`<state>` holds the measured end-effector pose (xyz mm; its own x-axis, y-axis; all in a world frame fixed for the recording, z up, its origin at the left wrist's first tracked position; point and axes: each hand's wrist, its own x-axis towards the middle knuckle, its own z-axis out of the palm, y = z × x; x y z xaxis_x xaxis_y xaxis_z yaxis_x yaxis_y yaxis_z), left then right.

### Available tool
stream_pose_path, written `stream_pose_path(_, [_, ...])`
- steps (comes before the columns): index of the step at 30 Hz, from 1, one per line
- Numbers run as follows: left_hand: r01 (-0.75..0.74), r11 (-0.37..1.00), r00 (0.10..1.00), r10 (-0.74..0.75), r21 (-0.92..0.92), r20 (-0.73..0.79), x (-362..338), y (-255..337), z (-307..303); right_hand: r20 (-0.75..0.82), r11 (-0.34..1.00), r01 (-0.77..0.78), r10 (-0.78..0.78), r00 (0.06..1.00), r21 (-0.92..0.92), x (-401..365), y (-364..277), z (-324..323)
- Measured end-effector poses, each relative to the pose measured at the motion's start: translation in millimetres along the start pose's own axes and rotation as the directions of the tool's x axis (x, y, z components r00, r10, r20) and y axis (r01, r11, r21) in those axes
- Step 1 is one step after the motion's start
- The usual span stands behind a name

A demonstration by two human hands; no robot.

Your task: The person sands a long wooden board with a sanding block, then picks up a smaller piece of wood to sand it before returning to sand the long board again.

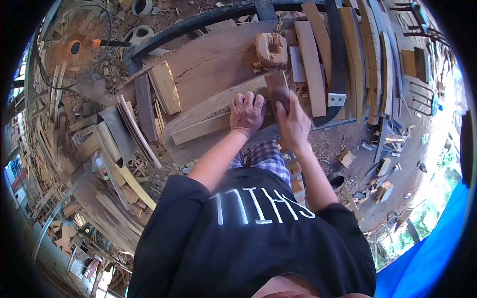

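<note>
My left hand (246, 113) presses down with bent fingers on a long pale wooden plank (203, 126), which lies at a slant on the work surface. My right hand (294, 124) grips a dark brown wooden block (277, 88) at the plank's right end. The block's underside is hidden, so whether it is a plane or a plain block does not show. Just beyond it sits a roughly hollowed chunk of wood (271, 48).
A handsaw (338, 59) with a dark handle lies to the right, among several boards (310, 64). Left of the plank are a short board (165, 88) and stacked strips (136, 129). An electric fan (75, 47) stands far left. Wood scraps (346, 158) litter the ground.
</note>
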<state>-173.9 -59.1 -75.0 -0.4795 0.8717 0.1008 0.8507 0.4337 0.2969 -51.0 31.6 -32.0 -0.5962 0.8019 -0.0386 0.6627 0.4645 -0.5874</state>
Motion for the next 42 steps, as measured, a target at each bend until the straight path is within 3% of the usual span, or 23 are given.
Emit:
stream_pose_path(2, [-0.008,1.0,1.0,0.008,-0.005,-0.01,1,-1,1,0.056,1.0,-0.002,0.003,0.998,-0.022,46,-16,1])
stream_pose_path(5, [-0.021,1.0,1.0,0.021,-0.006,-0.013,-1,-1,-1,0.019,0.999,0.036,-0.036,0.999,0.004,39,-12,2])
stream_pose_path(7, [-0.01,1.0,1.0,0.01,-0.004,-0.013,2,0,0,0.04,0.999,-0.042,0.041,0.998,0.006,-3,-1,-5])
stream_pose_path(10, [-0.004,1.0,1.0,0.005,-0.026,0.004,-4,0,0,-0.096,0.99,0.134,-0.137,0.986,-0.032,-26,12,-4])
stream_pose_path(13, [-0.01,1.0,1.0,0.01,-0.009,0.006,2,0,-2,0.024,0.997,0.027,-0.026,0.999,-0.066,33,-12,2])
stream_pose_path(14, [-0.008,1.0,1.0,0.008,-0.007,-0.002,2,0,-4,0.058,0.996,0.063,-0.059,0.997,-0.069,51,-18,2])
stream_pose_path(17, [-0.015,1.0,1.0,0.015,-0.013,-0.005,0,0,-3,-0.013,0.997,0.08,-0.08,0.997,-0.003,34,-12,-1])
stream_pose_path(18, [-0.007,1.0,1.0,0.007,-0.016,0.004,1,0,0,0.07,1.0,-0.018,0.017,0.997,0.016,14,-7,-8])
stream_pose_path(21, [-0.014,0.999,0.999,0.013,-0.034,-0.043,-1,-1,5,0.011,0.998,-0.057,0.057,0.998,0.041,-38,15,-6])
stream_pose_path(23, [-0.003,1.0,1.0,0.003,-0.022,0.004,-4,0,2,0.048,0.997,-0.05,0.047,0.998,0.056,-1,-6,-13])
stream_pose_path(25, [-0.004,1.0,1.0,0.004,0.004,0.017,1,0,-1,0.181,0.995,-0.103,0.105,0.978,-0.02,41,-21,-9])
stream_pose_path(28, [-0.024,1.0,1.0,0.024,0.002,-0.018,3,0,-4,0.061,1.0,0.015,-0.014,0.998,-0.02,43,-16,0])
stream_pose_path(31, [-0.002,1.0,1.0,0.002,-0.007,-0.004,1,-1,3,-0.024,0.997,0.057,-0.056,0.998,0.06,-12,0,-13])
stream_pose_path(34, [0.0,1.0,1.0,-0.001,-0.032,-0.009,-5,0,2,-0.006,0.999,0.043,-0.043,0.999,0.014,-17,-2,-15])
stream_pose_path(37, [-0.013,1.0,1.0,0.013,-0.002,0.011,2,-1,-1,0.093,0.999,0.002,0.003,0.996,-0.053,43,-17,-2])
stream_pose_path(40, [-0.018,1.0,1.0,0.018,-0.02,0.003,2,0,-3,0.003,0.992,0.098,-0.098,0.995,-0.084,45,-12,6])
stream_pose_path(42, [-0.007,1.0,1.0,0.007,-0.014,0.022,0,-1,2,-0.02,0.996,0.075,-0.076,0.997,-0.047,0,1,-3])
